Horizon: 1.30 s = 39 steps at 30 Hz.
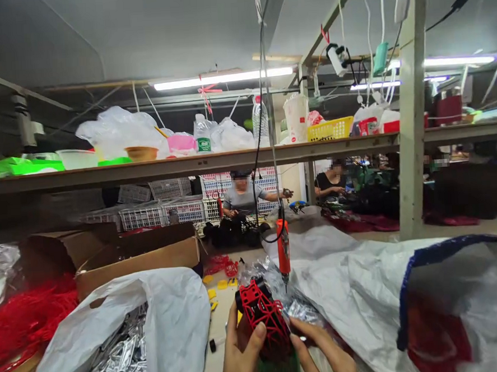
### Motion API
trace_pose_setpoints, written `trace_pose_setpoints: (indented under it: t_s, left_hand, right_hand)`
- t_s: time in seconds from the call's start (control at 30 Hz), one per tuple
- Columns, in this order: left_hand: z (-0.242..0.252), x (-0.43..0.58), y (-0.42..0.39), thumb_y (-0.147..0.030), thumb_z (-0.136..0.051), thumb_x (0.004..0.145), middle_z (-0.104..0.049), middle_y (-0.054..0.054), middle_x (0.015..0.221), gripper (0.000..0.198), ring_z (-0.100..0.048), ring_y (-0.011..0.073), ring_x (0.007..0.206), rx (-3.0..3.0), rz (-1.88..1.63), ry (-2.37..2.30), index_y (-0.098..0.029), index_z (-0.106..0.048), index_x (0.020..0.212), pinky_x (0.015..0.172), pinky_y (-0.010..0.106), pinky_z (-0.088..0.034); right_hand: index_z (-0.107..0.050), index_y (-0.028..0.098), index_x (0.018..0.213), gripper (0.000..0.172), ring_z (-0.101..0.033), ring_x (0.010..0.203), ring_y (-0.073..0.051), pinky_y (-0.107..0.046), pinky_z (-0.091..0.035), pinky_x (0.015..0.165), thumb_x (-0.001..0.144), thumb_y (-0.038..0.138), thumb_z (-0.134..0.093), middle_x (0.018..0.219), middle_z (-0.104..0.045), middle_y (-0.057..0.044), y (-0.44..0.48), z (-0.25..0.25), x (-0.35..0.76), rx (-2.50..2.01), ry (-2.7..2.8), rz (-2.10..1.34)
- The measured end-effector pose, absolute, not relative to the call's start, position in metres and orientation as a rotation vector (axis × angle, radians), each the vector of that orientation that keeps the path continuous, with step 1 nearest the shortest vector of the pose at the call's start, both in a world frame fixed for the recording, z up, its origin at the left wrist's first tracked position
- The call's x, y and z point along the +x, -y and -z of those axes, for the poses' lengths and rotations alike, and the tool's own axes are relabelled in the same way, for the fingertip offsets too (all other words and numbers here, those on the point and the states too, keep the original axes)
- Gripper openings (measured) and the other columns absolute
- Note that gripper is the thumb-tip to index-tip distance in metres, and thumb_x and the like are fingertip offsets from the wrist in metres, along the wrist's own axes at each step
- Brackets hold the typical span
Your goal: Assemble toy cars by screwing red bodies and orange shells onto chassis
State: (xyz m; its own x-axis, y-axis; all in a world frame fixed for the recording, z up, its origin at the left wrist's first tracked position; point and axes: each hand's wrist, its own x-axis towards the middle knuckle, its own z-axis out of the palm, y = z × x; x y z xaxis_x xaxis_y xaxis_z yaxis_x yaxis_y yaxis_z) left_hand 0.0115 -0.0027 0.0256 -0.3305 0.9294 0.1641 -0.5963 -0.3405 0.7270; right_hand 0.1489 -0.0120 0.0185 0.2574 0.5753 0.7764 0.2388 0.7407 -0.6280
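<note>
My left hand point(241, 355) and my right hand point(324, 351) together hold a red plastic lattice part point(262, 317) low in the middle of the view. The left thumb presses its left side, and the right fingers pinch its lower right edge. A black piece point(250, 294) sits at the part's top. An orange electric screwdriver point(283, 251) hangs on a black cable just above and to the right of the part, its tip pointing down and close to it.
A white bag of silver foil packets point(128, 350) lies left. A cardboard box point(139, 260) and red strands point(25, 317) are further left. A large woven sack point(407, 300) fills the right. Yellow bits point(221, 284) lie on the table. Two other workers point(243, 200) sit beyond, under a cluttered shelf point(188, 164).
</note>
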Motion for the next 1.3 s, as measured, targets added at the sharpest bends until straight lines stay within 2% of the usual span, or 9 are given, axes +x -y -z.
trace_pose_setpoints:
  t_s: [0.1,0.2,0.33,0.5,0.67,0.77,0.93,1.03,1.3]
  left_hand:
    - [-0.032,0.007,0.014,-0.051,-0.097,0.057,-0.08,0.011,0.111,0.095,-0.074,0.0316,0.111,0.752,-1.772,-0.808,-0.026,-0.059,0.14,0.098,0.039,-0.056]
    - [-0.04,0.003,0.022,-0.052,-0.093,0.066,-0.079,0.012,0.116,0.086,-0.074,0.0303,0.111,0.805,-1.618,-0.885,-0.023,-0.059,0.14,0.097,0.038,-0.056]
    - [-0.053,0.009,0.03,-0.046,-0.092,0.066,-0.078,0.009,0.119,0.079,-0.074,0.0285,0.108,0.776,-1.567,-0.85,-0.025,-0.062,0.135,0.092,0.035,-0.058]
    - [-0.069,0.018,0.042,-0.045,-0.085,0.071,-0.078,0.0,0.115,0.059,-0.074,0.023,0.099,0.694,-1.689,-0.84,-0.03,-0.069,0.125,0.084,0.03,-0.06]
    - [-0.071,0.018,0.045,-0.041,-0.084,0.065,-0.079,0.001,0.101,0.061,-0.075,0.0272,0.091,0.659,-1.677,-0.907,-0.027,-0.07,0.122,0.073,0.033,-0.062]
    - [-0.065,0.019,0.043,-0.04,-0.086,0.063,-0.08,0.002,0.094,0.057,-0.076,0.026,0.084,0.65,-1.662,-0.947,-0.023,-0.07,0.115,0.074,0.036,-0.062]
    - [-0.061,0.023,0.04,-0.046,-0.094,0.053,-0.081,0.007,0.102,0.071,-0.076,0.029,0.094,0.686,-1.622,-0.919,-0.019,-0.07,0.113,0.084,0.036,-0.061]
    - [-0.063,0.024,0.041,-0.045,-0.097,0.053,-0.082,0.007,0.102,0.07,-0.077,0.0294,0.095,0.683,-1.627,-0.894,-0.019,-0.069,0.111,0.085,0.036,-0.06]
    - [-0.066,0.026,0.046,-0.04,-0.097,0.056,-0.082,0.005,0.088,0.057,-0.077,0.0237,0.079,0.619,-1.739,-0.799,-0.018,-0.071,0.101,0.079,0.035,-0.061]
  right_hand:
    - [-0.083,0.028,0.103,0.017,-0.08,0.086,-0.022,-0.029,-0.065,0.078,0.092,0.032,-0.07,0.096,-0.084,-0.005,0.023,-0.033,0.154,-0.802,1.415,-0.233]
    - [-0.081,0.024,0.104,0.021,-0.078,0.091,-0.023,-0.031,-0.065,0.078,0.095,0.032,-0.064,0.1,-0.083,-0.008,0.033,-0.044,0.153,-0.866,1.31,-0.294]
    - [-0.077,0.024,0.118,0.029,-0.076,0.096,-0.022,-0.033,-0.061,0.085,0.096,0.036,-0.062,0.109,-0.08,-0.008,0.041,-0.045,0.149,-0.919,1.152,-0.461]
    - [-0.076,0.021,0.108,0.032,-0.066,0.07,-0.018,-0.029,-0.056,0.067,0.096,0.04,-0.052,0.083,-0.072,-0.004,0.039,-0.036,0.158,-0.857,0.902,-0.621]
    - [-0.075,0.021,0.11,0.037,-0.059,0.067,-0.017,-0.029,-0.051,0.067,0.097,0.042,-0.047,0.073,-0.064,0.0,0.041,-0.04,0.164,-0.877,0.948,-0.691]
    - [-0.074,0.023,0.115,0.038,-0.061,0.072,-0.017,-0.03,-0.052,0.071,0.1,0.044,-0.045,0.083,-0.067,-0.002,0.046,-0.046,0.155,-0.919,1.066,-0.662]
    - [-0.066,0.031,0.128,0.031,-0.065,0.114,-0.019,-0.033,-0.052,0.099,0.104,0.037,-0.048,0.121,-0.07,-0.004,0.049,-0.045,0.135,-0.933,1.324,-0.55]
    - [-0.062,0.034,0.131,0.03,-0.064,0.114,-0.016,-0.031,-0.051,0.1,0.105,0.033,-0.049,0.123,-0.069,-0.002,0.047,-0.042,0.13,-0.933,1.354,-0.495]
    - [-0.07,0.033,0.122,0.024,-0.071,0.109,-0.016,-0.027,-0.056,0.095,0.1,0.036,-0.061,0.119,-0.075,-0.001,0.044,-0.039,0.136,-0.891,1.315,-0.542]
